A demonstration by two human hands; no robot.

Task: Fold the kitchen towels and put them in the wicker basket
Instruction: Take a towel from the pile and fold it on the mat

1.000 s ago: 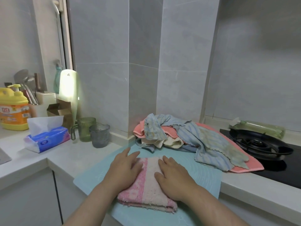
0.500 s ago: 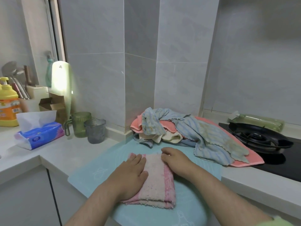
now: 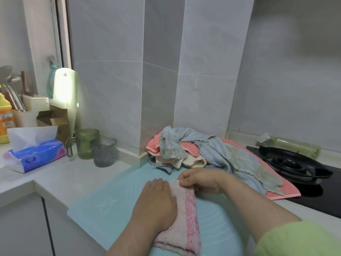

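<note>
The towel [image 3: 186, 218] is pale pink with a brighter pink patterned band. The mat [image 3: 114, 206] is turquoise, the striped cloth [image 3: 217, 154] blue, the flat cloth [image 3: 293, 192] coral, the sleeve [image 3: 302, 239] lime green.
</note>
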